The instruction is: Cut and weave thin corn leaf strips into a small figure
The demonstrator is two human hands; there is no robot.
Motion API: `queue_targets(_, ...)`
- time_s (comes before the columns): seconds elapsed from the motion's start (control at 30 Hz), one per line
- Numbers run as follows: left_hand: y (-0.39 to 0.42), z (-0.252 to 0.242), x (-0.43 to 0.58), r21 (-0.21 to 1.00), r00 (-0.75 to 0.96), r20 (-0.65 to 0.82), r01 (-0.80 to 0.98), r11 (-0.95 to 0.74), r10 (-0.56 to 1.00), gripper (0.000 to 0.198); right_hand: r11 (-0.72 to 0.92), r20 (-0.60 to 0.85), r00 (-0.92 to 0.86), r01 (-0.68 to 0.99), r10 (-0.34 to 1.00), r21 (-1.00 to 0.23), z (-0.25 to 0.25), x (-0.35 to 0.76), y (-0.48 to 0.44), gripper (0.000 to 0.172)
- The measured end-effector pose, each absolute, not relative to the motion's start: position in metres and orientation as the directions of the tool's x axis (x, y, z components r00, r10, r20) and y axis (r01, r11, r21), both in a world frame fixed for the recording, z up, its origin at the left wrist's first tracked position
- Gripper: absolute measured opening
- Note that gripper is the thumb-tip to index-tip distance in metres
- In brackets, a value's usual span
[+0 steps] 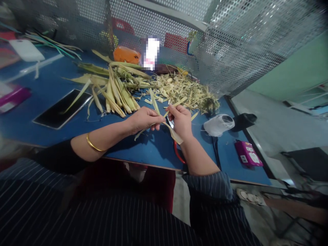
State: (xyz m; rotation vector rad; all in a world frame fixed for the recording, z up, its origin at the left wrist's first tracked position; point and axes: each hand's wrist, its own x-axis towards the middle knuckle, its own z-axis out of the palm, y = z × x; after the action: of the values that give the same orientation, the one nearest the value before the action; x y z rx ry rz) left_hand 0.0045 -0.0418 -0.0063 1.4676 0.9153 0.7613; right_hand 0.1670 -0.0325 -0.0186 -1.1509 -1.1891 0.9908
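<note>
My left hand [146,119] pinches a pale corn husk strip [154,101] between thumb and fingers above the blue table. Close beside it, my right hand [181,121] is closed, with thumb and forefinger on the same husk or a piece crossing it. A wider husk end [174,132] hangs below the fingers. Under the right hand shows a red loop handle [176,152], apparently of scissors; whether the hand grips it or it lies on the table I cannot tell. Behind my hands lie a bundle of husks [118,90] and a heap of husk scraps [181,87].
A black flat panel [63,108] lies left with a husk strip on it. To the right are a white roll [219,124], a black roll [244,122] and a purple packet [248,153]. A perforated metal screen [159,20] stands behind; another person's leg [289,206] is at lower right.
</note>
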Motion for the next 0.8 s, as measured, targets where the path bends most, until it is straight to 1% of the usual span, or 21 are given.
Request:
queue_targets(0.1,-0.041,-0.008,0.005,0.993,0.448,-0.084,0.111,0.038,0.89,0.029,0.15,0.151,0.078,0.017,0.985,-0.989,-0.021,0.171,-0.027,0.037)
queue_targets(0.17,-0.039,-0.008,0.003,0.991,0.417,-0.137,0.064,0.121,0.898,0.029,0.176,0.184,0.097,0.081,0.978,-0.981,-0.017,0.176,-0.026,0.039)
queue_targets(0.2,-0.037,-0.008,0.002,0.985,0.406,-0.168,0.027,0.172,0.898,0.031,0.225,0.246,0.146,0.145,0.958,-0.963,-0.014,0.179,-0.027,0.039)
queue_targets(0.23,-0.036,-0.007,0.001,0.975,0.398,-0.199,-0.016,0.223,0.896,0.031,0.292,0.342,0.21,0.235,0.916,-0.927,-0.01,0.181,-0.029,0.038)
queue_targets(0.27,-0.034,-0.007,0.0,0.962,0.39,-0.222,-0.062,0.266,0.893,0.031,0.365,0.463,0.261,0.347,0.847,-0.864,-0.006,0.182,-0.033,0.035)
queue_targets(0.3,-0.033,-0.006,-0.001,0.949,0.384,-0.236,-0.107,0.296,0.893,0.029,0.426,0.584,0.275,0.465,0.764,-0.776,-0.002,0.183,-0.037,0.032)
queue_targets(0.33,-0.031,-0.006,-0.002,0.94,0.38,-0.235,-0.145,0.309,0.895,0.027,0.463,0.676,0.234,0.572,0.699,-0.677,0.0,0.181,-0.042,0.03)
queue_targets(0.37,-0.03,-0.005,-0.003,0.937,0.373,-0.219,-0.177,0.301,0.902,0.023,0.484,0.721,0.15,0.647,0.677,-0.589,0.002,0.178,-0.047,0.032)
queue_targets(0.4,-0.029,-0.005,-0.003,0.939,0.359,-0.189,-0.206,0.275,0.914,0.02,0.501,0.717,0.042,0.687,0.696,-0.526,0.002,0.174,-0.052,0.035)
queue_targets(0.43,-0.029,-0.005,-0.003,0.943,0.341,-0.154,-0.228,0.241,0.927,0.018,0.519,0.668,-0.079,0.699,0.74,-0.491,0.0,0.169,-0.055,0.037)
queue_targets(0.47,-0.029,-0.006,-0.002,0.948,0.317,-0.121,-0.245,0.204,0.941,0.018,0.52,0.603,-0.16,0.702,0.781,-0.486,-0.003,0.164,-0.057,0.037)
queue_targets(0.5,-0.029,-0.007,-0.001,0.952,0.294,-0.094,-0.253,0.172,0.951,0.019,0.498,0.538,-0.196,0.709,0.82,-0.499,-0.008,0.16,-0.058,0.036)
queue_targets(0.57,-0.029,-0.008,0.002,0.96,0.264,-0.064,-0.249,0.132,0.962,0.023,0.439,0.453,-0.194,0.724,0.87,-0.532,-0.017,0.153,-0.056,0.035)
queue_targets(0.63,-0.029,-0.01,0.004,0.962,0.251,-0.058,-0.245,0.122,0.966,0.026,0.406,0.42,-0.174,0.718,0.891,-0.565,-0.023,0.15,-0.053,0.033)
queue_targets(0.73,-0.03,-0.01,0.007,0.951,0.239,-0.063,-0.281,0.131,0.969,0.026,0.434,0.417,-0.202,0.676,0.886,-0.595,-0.024,0.152,-0.049,0.032)
queue_targets(0.8,-0.03,-0.008,0.007,0.936,0.224,-0.075,-0.32,0.146,0.972,0.024,0.476,0.432,-0.243,0.649,0.869,-0.593,-0.021,0.153,-0.05,0.032)
